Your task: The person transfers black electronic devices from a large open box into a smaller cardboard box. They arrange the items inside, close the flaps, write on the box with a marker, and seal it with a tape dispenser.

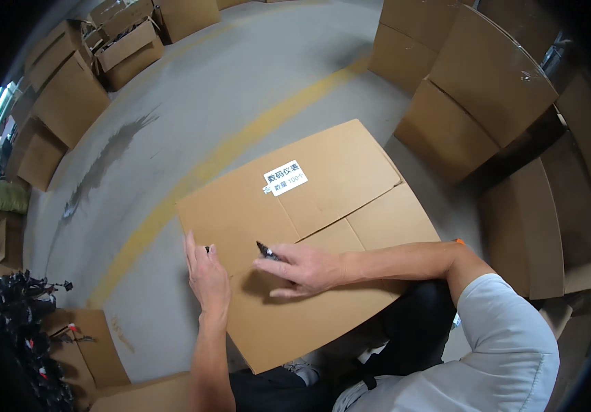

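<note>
A large closed cardboard box [343, 154] lies in front of me, its flaps meeting along a seam. A white printed label [286, 178] is stuck near its far edge. My right hand [302, 268] is over the middle of the box top, its fingers around a short black marker [267, 251] whose dark end points up and to the left. At the box's left edge is my left hand [207, 278], with a small black piece [207, 250] showing between thumb and fingers; it looks like a cap, but most of it is hidden.
Tall cardboard boxes [474, 89] stand to the right. More boxes [69, 96] line the far left, one open box [131, 51] with its contents showing. Bundled black cables [28, 329] lie at the near left beside cardboard flaps [100, 347]. A yellow line [240, 141] crosses the grey floor.
</note>
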The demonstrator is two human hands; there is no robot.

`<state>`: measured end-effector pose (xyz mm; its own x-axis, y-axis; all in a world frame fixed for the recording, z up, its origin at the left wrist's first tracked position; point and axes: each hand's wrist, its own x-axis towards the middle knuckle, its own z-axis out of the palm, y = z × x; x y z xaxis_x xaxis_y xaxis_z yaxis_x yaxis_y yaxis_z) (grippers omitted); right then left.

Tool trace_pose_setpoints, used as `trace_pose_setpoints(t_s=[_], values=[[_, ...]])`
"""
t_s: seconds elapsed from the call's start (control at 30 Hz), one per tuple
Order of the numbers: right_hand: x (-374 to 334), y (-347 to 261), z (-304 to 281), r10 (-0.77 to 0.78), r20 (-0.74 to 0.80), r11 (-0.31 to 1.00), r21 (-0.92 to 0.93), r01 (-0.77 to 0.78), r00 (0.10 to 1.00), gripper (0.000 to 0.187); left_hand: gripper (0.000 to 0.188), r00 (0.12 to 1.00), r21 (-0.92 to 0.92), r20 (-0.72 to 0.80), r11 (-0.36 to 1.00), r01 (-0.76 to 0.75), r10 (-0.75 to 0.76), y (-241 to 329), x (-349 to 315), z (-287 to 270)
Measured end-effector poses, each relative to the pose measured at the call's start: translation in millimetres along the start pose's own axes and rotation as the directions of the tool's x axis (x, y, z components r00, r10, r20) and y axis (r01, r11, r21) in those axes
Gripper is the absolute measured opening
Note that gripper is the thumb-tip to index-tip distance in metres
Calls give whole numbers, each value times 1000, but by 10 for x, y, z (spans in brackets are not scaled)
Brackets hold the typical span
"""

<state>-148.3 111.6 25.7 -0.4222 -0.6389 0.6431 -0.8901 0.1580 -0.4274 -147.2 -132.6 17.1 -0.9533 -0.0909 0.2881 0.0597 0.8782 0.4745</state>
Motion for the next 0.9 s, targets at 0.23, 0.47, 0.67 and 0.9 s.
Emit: trace_pose_setpoints(t_s=[0.23,0.47,0.67,0.9], values=[[-45,57,98,-67,49,998,16,67,997,75,24,997,-84,46,994,73,-69,-6,-64,-10],[-48,148,127,-78,45,992,104,73,996,57,19,997,-96,32,992,80,-77,8,-89,-10],[-38,179,59,-74,12,996,40,74,997,54,19,996,-201,26,975,89,-86,-1,-102,20],[-37,216,71,-32,23,997,68,31,999,45,26,1000,-127,6,991,29,-28,-108,-94,73]])
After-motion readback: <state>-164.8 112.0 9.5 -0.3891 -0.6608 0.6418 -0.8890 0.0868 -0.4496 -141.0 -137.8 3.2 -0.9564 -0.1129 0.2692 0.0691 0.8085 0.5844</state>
